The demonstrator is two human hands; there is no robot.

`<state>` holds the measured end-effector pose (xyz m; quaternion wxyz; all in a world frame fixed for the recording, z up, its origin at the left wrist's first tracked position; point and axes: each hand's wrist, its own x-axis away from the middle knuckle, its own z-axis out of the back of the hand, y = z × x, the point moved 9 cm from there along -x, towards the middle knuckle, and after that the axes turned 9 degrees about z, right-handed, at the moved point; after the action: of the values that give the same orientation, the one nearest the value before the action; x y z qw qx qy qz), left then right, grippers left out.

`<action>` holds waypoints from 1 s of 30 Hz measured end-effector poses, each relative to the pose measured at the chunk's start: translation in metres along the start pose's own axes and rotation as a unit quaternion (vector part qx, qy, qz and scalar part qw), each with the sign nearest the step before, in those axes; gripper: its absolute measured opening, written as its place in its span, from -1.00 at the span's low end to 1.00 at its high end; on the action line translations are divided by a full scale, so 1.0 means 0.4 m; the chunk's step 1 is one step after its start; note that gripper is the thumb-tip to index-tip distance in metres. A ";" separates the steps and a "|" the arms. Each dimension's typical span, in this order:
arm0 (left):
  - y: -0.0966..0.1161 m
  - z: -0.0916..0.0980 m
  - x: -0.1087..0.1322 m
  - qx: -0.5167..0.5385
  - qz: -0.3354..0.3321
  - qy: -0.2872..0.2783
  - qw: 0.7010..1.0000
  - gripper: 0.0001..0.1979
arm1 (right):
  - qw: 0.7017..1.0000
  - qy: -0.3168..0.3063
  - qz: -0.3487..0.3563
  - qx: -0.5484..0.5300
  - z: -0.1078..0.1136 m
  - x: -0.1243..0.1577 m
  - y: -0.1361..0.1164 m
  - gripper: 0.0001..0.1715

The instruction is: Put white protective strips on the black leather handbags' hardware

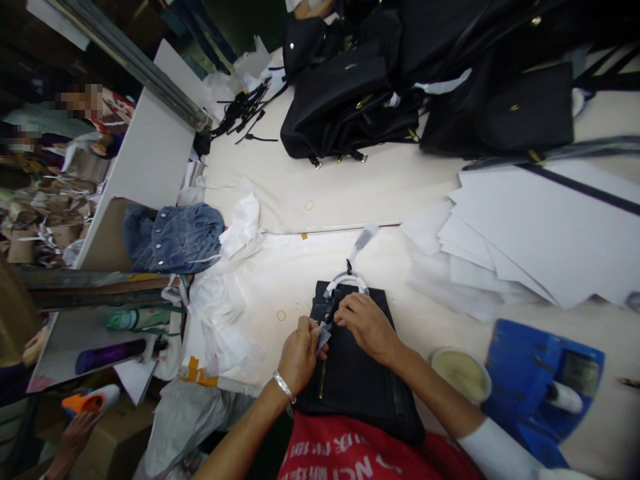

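Observation:
A black bag [360, 373] lies at the table's near edge, against the red apron [340, 453]. White wrapping covers its top handle [336, 285], and a tag in a clear sleeve [366, 239] extends beyond the handle. At the bag's left side, my left hand [299, 355] is closed in a pinch on a small piece of clear plastic [324, 335]. My right hand [367, 327] is over the upper front, its bent fingers closed on a short black strap [336, 300]. The fingertips partly hide the strap. A gold zip [323, 380] shows below my left hand.
Black bags [340, 93] are piled along the far side. White sheets [545, 233] lie at right, above a blue dispenser [535, 380] and a round tub [461, 375]. A denim garment [175, 237] is at left. Another person's hand [75, 437] holds an orange-and-white tool [90, 402].

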<state>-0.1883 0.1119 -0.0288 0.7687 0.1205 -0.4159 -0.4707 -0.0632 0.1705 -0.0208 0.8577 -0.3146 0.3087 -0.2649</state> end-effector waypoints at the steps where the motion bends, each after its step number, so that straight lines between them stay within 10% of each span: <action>1: 0.004 -0.004 -0.008 -0.006 -0.004 0.000 1.000 -0.82 | 1.000 -0.001 0.001 -0.002 -0.001 0.001 -0.003 -0.85; 10: 0.023 -0.015 -0.048 0.014 -0.005 -0.017 1.000 -0.79 | 0.996 0.057 -0.073 -0.020 0.050 -0.031 0.090 -0.61; 30: -0.021 -0.010 -0.084 0.034 0.047 0.014 0.998 -0.78 | 0.987 -0.009 -0.125 -0.103 -0.050 -0.059 0.119 -0.67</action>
<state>-0.1975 0.1344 -0.0536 0.7912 0.1340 -0.4259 -0.4178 -0.0807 0.2098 -0.0579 0.7837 -0.4395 0.2852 -0.3337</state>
